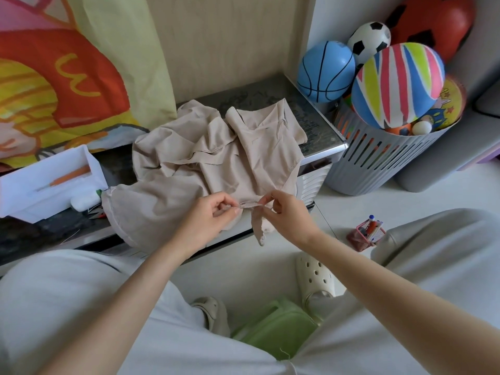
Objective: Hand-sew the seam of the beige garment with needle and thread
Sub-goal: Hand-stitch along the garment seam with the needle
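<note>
The beige garment (216,155) lies crumpled on a low dark table (319,123), part of it hanging over the front edge. My left hand (213,217) pinches a narrow seam strip (250,204) of the garment at its left end. My right hand (286,212) pinches the same strip at its right end, so the strip is stretched between both hands. A loose end of the fabric dangles below the strip. Neither needle nor thread can be made out.
A white box (51,180) with an orange tool inside stands at the table's left. A grey slatted basket (378,158) full of balls stands to the right. A small pink pen holder (366,235) sits on the floor. A green stool (276,326) is between my knees.
</note>
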